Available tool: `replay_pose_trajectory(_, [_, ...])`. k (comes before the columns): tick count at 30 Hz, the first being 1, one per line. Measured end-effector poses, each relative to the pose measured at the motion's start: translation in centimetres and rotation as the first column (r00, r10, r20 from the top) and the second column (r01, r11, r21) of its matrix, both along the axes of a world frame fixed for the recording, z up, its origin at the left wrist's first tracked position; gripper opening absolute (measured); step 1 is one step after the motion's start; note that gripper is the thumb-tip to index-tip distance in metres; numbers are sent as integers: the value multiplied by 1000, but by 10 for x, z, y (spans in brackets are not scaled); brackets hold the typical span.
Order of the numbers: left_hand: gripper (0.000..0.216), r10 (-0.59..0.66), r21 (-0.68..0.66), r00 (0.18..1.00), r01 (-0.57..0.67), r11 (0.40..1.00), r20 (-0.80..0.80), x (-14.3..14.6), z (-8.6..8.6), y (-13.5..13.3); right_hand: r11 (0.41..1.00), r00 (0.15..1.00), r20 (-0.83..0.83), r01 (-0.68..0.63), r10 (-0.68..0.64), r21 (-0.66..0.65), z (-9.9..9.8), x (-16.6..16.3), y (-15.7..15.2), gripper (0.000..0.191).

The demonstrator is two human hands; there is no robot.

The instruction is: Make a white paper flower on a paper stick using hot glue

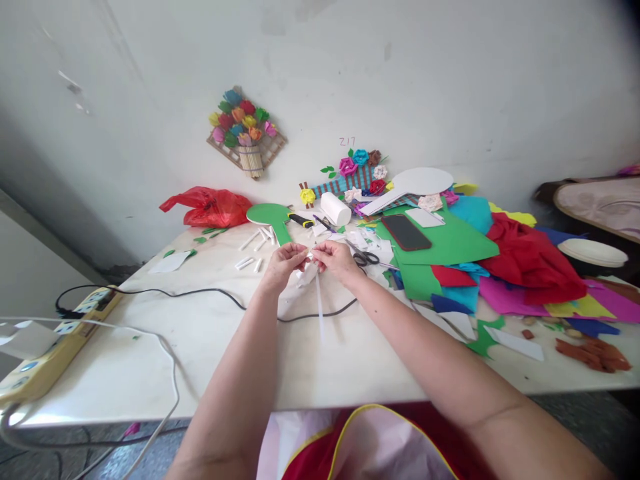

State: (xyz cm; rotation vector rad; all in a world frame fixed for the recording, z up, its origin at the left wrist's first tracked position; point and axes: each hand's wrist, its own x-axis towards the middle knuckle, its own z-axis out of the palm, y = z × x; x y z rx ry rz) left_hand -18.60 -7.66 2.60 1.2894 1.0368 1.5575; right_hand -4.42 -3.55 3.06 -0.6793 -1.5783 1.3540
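My left hand (pixel 286 265) and my right hand (pixel 336 260) meet above the middle of the table, both closed in a pinch at the fingertips. Between them is a narrow white paper strip (pixel 320 303), its long end hanging down towards the tabletop. The part in the fingers is mostly hidden. Several small white paper rolls (pixel 246 263) lie to the left of my left hand. Black-handled scissors (pixel 367 258) rest just right of my right hand, among white paper scraps (pixel 383 250). Beyond the hands lies a yellow-and-black cutter (pixel 301 220).
A green paddle-shaped cutout (pixel 270 215) and a red plastic bag (pixel 213 207) lie at the back. Coloured paper (pixel 530 257) and a phone (pixel 406 232) cover the right side. A black cable (pixel 195 291) crosses the table from a power strip (pixel 75 327).
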Motion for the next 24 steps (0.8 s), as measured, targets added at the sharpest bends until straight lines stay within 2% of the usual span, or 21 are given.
replay_pose_trajectory(4, [30, 60, 32, 998, -60, 998, 12, -3, 0, 1, 999, 998, 68, 3, -5, 39, 0, -1, 3, 16])
replay_pose_trajectory(5, [30, 97, 35, 995, -98, 995, 29, -4, 1, 2, 997, 992, 126, 14, -24, 82, 1, 0, 4, 19])
replay_pose_trajectory(7, [31, 198, 43, 977, -202, 978, 83, -8, 2, 2, 965, 948, 300, 30, -110, 261, 3, 4, 4, 24])
replay_pose_trajectory(8, [31, 252, 44, 961, -259, 965, 116, -10, 2, 3, 923, 900, 398, 12, -177, 384, 4, 6, 4, 26])
replay_pose_trajectory(10, [30, 336, 39, 927, -347, 937, 168, -14, 1, 4, 792, 766, 556, -104, -321, 601, 5, 8, 1, 32])
replay_pose_trajectory(12, [30, 381, 31, 905, -393, 919, 191, -17, 0, 5, 679, 635, 645, -247, -425, 691, 6, 8, -2, 32])
replay_pose_trajectory(13, [30, 394, 26, 898, -406, 913, 194, -18, -1, 5, 651, 590, 666, -290, -456, 702, 6, 7, -3, 28])
replay_pose_trajectory(15, [30, 411, 11, 890, -422, 907, 196, -20, -3, 6, 650, 552, 673, -282, -492, 706, 6, 4, -2, 22])
replay_pose_trajectory(17, [31, 422, -8, 883, -430, 903, 203, -19, -4, 6, 691, 566, 630, -140, -532, 709, 9, 4, 6, 24])
replay_pose_trajectory(20, [31, 424, -29, 880, -428, 903, 212, -17, -4, 6, 724, 580, 499, 251, -644, 643, 15, 15, 27, 30])
replay_pose_trajectory(22, [31, 419, -34, 884, -422, 906, 209, -16, -5, 7, 692, 566, 416, 467, -712, 550, 19, 29, 46, 34])
replay_pose_trajectory(24, [31, 412, -36, 888, -414, 910, 206, -15, -6, 8, 647, 522, 382, 597, -763, 474, 22, 47, 63, 41])
